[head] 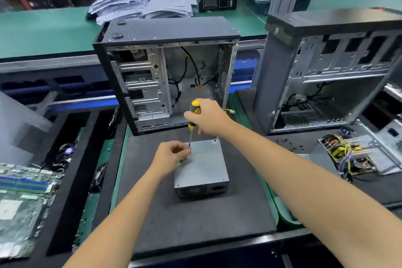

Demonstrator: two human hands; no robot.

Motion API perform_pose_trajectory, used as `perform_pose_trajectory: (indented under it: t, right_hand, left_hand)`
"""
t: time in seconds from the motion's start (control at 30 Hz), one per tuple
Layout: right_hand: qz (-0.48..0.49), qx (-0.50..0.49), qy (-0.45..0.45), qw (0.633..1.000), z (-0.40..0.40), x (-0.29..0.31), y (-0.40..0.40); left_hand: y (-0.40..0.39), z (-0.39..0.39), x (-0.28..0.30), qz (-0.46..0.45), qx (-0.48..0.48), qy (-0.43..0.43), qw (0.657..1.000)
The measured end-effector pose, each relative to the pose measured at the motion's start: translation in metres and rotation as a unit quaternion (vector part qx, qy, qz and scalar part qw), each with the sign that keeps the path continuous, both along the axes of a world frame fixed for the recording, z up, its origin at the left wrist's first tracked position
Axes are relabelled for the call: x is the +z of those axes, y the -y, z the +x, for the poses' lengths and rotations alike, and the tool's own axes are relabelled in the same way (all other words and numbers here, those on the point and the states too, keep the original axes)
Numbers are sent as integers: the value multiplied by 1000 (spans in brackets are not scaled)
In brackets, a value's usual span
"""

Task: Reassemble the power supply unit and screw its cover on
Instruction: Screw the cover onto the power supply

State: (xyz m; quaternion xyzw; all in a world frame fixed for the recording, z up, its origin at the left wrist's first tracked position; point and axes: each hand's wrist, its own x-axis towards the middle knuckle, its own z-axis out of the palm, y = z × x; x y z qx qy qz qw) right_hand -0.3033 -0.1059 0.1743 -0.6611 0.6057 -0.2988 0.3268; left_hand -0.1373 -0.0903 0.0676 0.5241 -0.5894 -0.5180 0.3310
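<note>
A grey metal power supply unit [201, 168] sits on the dark foam mat, its flat cover on top. My right hand [210, 118] grips a yellow and black screwdriver [193, 115], held upright with its tip at the cover's far left corner. My left hand [171, 155] rests at that same corner, fingers curled and pinched together just beside the screwdriver's tip; whether they pinch a screw is hidden. A small screw hole shows at the cover's far right corner [215, 141].
An open computer case [165, 72] stands right behind the unit, a second one [330, 72] to the right. Loose screws [291, 146] and a bare power supply board [348, 154] lie at right. A motherboard [24, 198] lies at left.
</note>
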Motion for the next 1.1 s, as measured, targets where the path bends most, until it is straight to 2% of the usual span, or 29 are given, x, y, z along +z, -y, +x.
perform_pose_trajectory:
  t: [0.27,0.7,1.1]
  right_hand:
    - [-13,49,9,999,27,7,-4]
    - [11,55,16,998,39,4,-1]
    - [30,68,17,997,43,0,-1]
  left_hand:
    - [-9,24,-9,1,39,-16,999]
    - [-17,32,-13,9,71,-47,996]
    - [-23,36,-11,0,55,-7,998]
